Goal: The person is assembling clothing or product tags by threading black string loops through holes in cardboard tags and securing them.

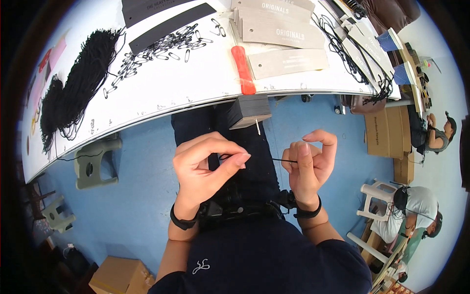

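Above my lap, a thin black cord [284,159] runs between my two hands. My left hand [208,164] pinches it between thumb and forefinger, with a small loop showing behind the fingertips. The fingers of my right hand [311,164] curl closed on the other part of the cord, the thumb pressed over it and the forefinger raised and bent. Just beyond the hands, a thick stack of dark tags [242,117] rests at the table edge over my legs. A small pale pin-like piece [258,128] sticks out by it.
On the white table [161,93] lie a bundle of black cords [81,81], scattered black safety pins [166,46], grey hang tags [281,34], corded tags [362,51] and a red strip [242,71]. Stools [98,164], cardboard boxes [387,132] and a seated person [418,210] surround me.
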`<action>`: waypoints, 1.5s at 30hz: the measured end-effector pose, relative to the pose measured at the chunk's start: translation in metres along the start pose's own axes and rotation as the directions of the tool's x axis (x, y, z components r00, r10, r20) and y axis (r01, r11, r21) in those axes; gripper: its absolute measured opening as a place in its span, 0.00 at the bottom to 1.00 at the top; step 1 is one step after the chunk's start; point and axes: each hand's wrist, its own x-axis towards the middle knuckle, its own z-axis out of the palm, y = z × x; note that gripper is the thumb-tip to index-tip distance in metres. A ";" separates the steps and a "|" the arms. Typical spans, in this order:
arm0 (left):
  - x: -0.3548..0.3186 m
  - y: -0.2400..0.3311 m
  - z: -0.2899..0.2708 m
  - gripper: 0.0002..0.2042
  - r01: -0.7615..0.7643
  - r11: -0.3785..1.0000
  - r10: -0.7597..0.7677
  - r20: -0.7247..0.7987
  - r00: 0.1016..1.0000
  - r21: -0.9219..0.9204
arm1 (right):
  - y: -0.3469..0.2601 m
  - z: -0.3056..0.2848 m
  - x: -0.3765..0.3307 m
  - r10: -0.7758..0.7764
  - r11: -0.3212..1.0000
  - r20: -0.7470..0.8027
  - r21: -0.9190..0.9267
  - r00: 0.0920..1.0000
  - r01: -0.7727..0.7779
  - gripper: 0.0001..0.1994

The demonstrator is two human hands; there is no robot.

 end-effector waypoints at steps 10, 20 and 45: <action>0.018 0.004 0.016 0.04 -0.099 0.960 0.110 -0.025 0.994 0.262 | 0.011 0.000 0.006 0.103 0.991 -0.144 0.105 0.984 -0.088 0.07; 0.018 -0.002 0.017 0.05 -0.095 0.937 0.114 -0.038 0.993 0.336 | 0.018 -0.002 0.011 0.135 0.988 -0.207 0.101 0.969 -0.116 0.06; 0.015 -0.011 0.021 0.11 -0.220 0.840 0.378 -0.244 0.893 0.495 | 0.062 -0.009 0.003 0.228 0.973 -0.239 0.025 0.944 -0.229 0.05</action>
